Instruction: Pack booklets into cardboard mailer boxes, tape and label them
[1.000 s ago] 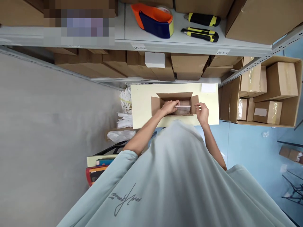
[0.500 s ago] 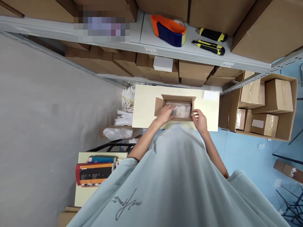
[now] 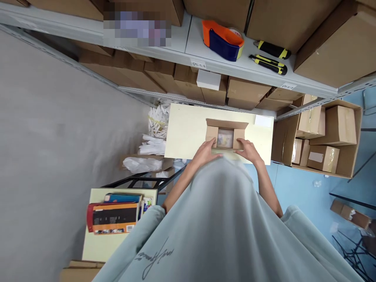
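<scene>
A small cardboard box (image 3: 226,124) sits on the pale tabletop, its far flap raised and its two short side flaps folded inward. Between those flaps shows a blurry, pale, plastic-looking packet (image 3: 225,138) inside the box. My left hand (image 3: 204,152) grips the left near corner, fingers on the left flap and thumb along the near side. At the opposite corner my right hand (image 3: 249,151) holds the box likewise, fingertips on the right flap and thumb at the near edge. The near flap is hard to make out.
Beyond the table (image 3: 185,129) stands a grey shelf with cartons, a tape dispenser (image 3: 223,41) and two utility knives (image 3: 268,64). A large carton (image 3: 357,137) of smaller boxes is at right. Books (image 3: 116,215) lie on a side table at lower left.
Both side flaps are now folded inward over the box opening. My left hand has left the packet inside for the left flap; my right hand has moved onto the right flap.
</scene>
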{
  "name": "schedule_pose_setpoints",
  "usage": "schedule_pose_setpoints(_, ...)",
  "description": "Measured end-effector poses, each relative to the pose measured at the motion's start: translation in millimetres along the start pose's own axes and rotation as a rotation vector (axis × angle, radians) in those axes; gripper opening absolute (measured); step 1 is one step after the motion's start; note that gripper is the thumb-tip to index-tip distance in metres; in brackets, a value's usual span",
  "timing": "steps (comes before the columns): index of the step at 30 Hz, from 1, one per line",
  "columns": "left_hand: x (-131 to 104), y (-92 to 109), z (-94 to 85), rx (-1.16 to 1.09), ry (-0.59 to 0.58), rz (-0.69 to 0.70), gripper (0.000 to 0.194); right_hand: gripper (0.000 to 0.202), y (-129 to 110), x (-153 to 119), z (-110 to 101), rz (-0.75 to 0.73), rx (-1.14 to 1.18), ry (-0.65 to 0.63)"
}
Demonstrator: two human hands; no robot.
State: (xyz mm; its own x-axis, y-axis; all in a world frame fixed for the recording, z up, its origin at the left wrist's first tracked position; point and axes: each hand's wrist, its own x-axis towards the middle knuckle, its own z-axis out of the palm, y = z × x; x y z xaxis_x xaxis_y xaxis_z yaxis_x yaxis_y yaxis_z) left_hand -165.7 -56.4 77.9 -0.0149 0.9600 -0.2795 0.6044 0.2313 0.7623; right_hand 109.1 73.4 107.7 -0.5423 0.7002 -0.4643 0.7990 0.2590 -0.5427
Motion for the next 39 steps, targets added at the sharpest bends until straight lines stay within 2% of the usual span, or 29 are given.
schedule_pose_setpoints(2, 11.9, -2.8, 3.6, 0.019, 0.009, -0.016, 0.090, 0.065, 1.7, 8.4, 0.5, 0.033, 0.010, 0.060)
schedule_pose_setpoints(4, 25.3, -6.7, 4.4, 0.036, 0.136, -0.033, 0.089, 0.071, 2.8, 16.2, 3.4, 0.086, -0.005, 0.193)
schedule_pose_setpoints(6, 38.7, -10.8, 1.4, 0.069, 0.285, -0.014, 0.097, 0.088, 2.9, 22.1, 7.6, 0.139, -0.016, 0.344)
schedule_pose_setpoints(8, 50.0, -14.5, -5.0, 0.127, 0.359, 0.060, 0.105, 0.107, 2.2, 25.0, 11.3, 0.166, 0.004, 0.417)
schedule_pose_setpoints(10, 56.8, -17.9, -12.2, 0.178, 0.337, 0.139, 0.104, 0.113, 1.5, 24.9, 13.0, 0.159, 0.025, 0.419)
schedule_pose_setpoints(11, 58.0, -19.5, -15.2, 0.199, 0.309, 0.164, 0.097, 0.110, 1.4, 23.9, 13.2, 0.142, 0.023, 0.413)
schedule_pose_setpoints(13, 56.0, -22.8, -18.5, 0.219, 0.243, 0.176, 0.072, 0.091, 1.6, 20.9, 13.1, 0.106, -0.001, 0.394)
schedule_pose_setpoints(15, 50.6, -25.7, -17.3, 0.204, 0.191, 0.144, 0.043, 0.063, 2.2, 17.5, 13.8, 0.105, -0.020, 0.359)
schedule_pose_setpoints(18, 44.2, -27.9, -8.6, 0.118, 0.211, 0.073, 0.023, 0.033, 1.1, 14.5, 16.9, 0.145, 0.035, 0.318)
schedule_pose_setpoints(23, 53.3, -24.8, 5.9, -0.102, 0.354, -0.130, 0.017, 0.032, -9.2, 22.0, 15.6, 0.352, 0.151, 0.270)
schedule_pose_setpoints(28, 63.8, -23.8, 5.8, -0.178, 0.361, -0.294, 0.025, 0.022, -16.2, 39.1, 4.1, 0.504, 0.123, 0.242)
schedule_pose_setpoints(33, 63.8, -24.2, 1.2, -0.110, 0.257, -0.316, 0.028, 0.022, -15.4, 42.4, 1.9, 0.517, 0.090, 0.219)
schedule_pose_setpoints(39, 72.7, -14.8, -17.4, -0.044, 0.224, -0.347, 0.028, 0.023, -24.7, 36.0, -3.1, 0.456, 0.127, 0.280)
